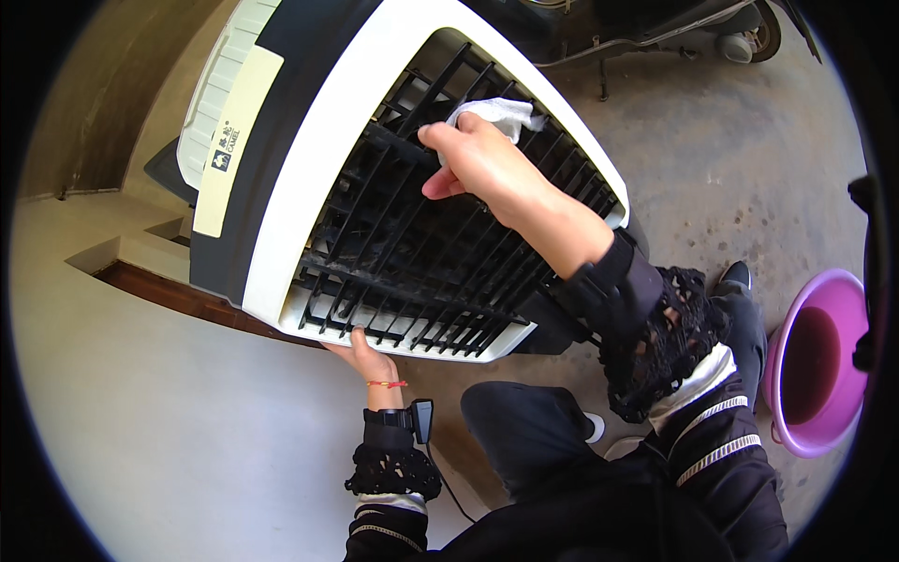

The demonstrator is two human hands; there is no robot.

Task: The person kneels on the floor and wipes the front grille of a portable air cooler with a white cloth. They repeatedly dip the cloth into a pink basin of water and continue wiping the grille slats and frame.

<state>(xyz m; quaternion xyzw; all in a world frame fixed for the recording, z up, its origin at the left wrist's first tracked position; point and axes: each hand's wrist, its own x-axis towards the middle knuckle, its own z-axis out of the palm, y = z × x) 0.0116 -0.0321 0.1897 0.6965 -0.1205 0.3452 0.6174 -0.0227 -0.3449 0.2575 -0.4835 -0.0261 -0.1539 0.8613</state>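
Observation:
A Camel evaporative air cooler (302, 175) with a white front frame and dark casing stands tilted in view before me. My right hand (470, 154) holds a white cloth (500, 116) against the black louvre grille (421, 239), in its upper part. At the frame's lower edge, my left hand (369, 362) grips the white rim, its thumb on the front and its other fingers partly hidden beneath. Grey, dusty marks show on the grille's slats.
A purple plastic basin (776, 379) of dark, murky water stands on the concrete floor (709, 168) at the right. A parked scooter (632, 31) is at the top right. A pale wall (175, 393) runs along the left, close to the cooler.

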